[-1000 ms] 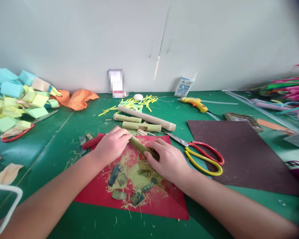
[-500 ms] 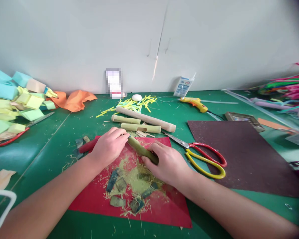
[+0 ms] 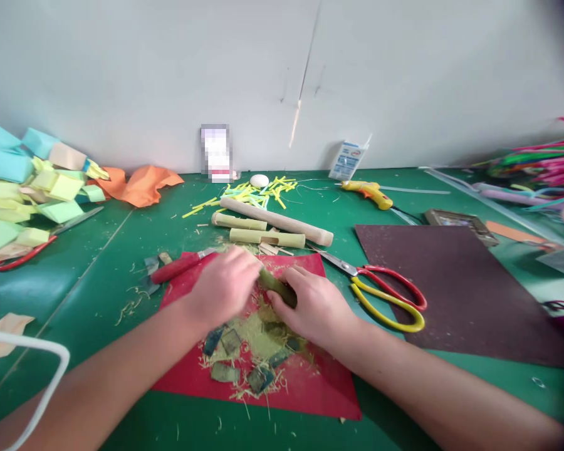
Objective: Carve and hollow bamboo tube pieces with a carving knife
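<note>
My right hand [image 3: 316,304] is wrapped round the near end of a green bamboo tube [image 3: 271,282], which slants over a red sheet [image 3: 319,391]. Closed over the tube's far part is my left hand [image 3: 228,282], smeared by motion. A dark scrap that looks like sandpaper showed at its fingertips a moment ago; now the fingers hide it. Below the hands, several dark sandpaper-like squares [image 3: 261,378] lie among pale dust and shavings. A red-handled knife [image 3: 176,268] rests by my left hand. Large scissors [image 3: 388,304] with red and yellow handles lie right of my right hand.
Beyond the hands lie two cut bamboo pieces [image 3: 286,239] and a longer pale stick [image 3: 282,222]. A yellow glue gun [image 3: 369,193] and a brown board [image 3: 451,288] are to the right. Folded paper [image 3: 23,188] is heaped at left. A white loop [image 3: 51,354] juts in lower left.
My left hand has slid right and toward me along the bamboo tube, covering more of it and uncovering the knife's blade. My right hand has stayed in place on the tube.
</note>
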{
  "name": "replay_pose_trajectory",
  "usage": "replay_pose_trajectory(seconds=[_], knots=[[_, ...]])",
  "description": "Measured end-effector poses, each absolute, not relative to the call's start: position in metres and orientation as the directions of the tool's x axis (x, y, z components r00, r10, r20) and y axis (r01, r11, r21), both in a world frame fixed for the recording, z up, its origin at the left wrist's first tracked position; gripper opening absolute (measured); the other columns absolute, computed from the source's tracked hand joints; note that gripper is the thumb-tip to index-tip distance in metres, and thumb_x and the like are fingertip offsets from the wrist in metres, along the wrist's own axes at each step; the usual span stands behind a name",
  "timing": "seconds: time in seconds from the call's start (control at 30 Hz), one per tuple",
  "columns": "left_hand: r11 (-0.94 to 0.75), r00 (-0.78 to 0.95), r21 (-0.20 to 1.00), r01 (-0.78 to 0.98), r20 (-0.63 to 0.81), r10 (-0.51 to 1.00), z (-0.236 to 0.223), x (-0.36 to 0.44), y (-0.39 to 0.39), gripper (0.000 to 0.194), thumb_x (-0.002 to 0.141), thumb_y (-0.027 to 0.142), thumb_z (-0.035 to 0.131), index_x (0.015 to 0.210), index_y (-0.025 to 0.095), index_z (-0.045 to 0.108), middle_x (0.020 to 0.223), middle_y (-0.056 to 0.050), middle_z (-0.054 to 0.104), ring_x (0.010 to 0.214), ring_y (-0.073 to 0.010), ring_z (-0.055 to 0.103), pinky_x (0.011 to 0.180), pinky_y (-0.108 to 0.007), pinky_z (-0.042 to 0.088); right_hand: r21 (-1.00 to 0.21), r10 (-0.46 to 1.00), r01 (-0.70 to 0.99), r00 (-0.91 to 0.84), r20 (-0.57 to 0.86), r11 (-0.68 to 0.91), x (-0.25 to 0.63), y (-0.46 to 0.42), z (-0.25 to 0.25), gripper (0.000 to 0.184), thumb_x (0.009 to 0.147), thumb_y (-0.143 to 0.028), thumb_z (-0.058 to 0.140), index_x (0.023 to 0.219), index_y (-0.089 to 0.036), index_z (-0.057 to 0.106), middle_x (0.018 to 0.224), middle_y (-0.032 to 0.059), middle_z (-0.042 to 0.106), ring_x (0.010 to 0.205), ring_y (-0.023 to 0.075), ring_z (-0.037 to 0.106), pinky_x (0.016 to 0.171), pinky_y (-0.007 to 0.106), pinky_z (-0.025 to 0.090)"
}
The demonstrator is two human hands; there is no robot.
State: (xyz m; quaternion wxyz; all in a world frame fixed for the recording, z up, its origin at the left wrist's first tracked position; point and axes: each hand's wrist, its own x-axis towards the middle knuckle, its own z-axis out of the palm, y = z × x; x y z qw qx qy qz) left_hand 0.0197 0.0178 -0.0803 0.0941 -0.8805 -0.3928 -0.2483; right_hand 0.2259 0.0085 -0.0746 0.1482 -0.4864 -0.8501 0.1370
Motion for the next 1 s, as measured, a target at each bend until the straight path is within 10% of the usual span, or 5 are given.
replay_pose_trajectory(seconds=[1.0], knots=[[-0.589,0.466,0.059,0.806,0.551,0.693,-0.0790,0.0246,0.0133,0.017,0.091,0.016,0.049,0.089,0.015,0.066,0.089,-0.005,0.066,0.089,-0.0205,0.053,0.082,-0.038,0.039,-0.377,0.882,0.801,-0.456,0.117,0.465,0.2242,0.0112,-0.0761,0.022,0.083,-0.039,0.051,0.075,-0.018,0.052,0.075,0.0031,0.059,0.064,0.0145,0.050,0.057,0.027,0.030]])
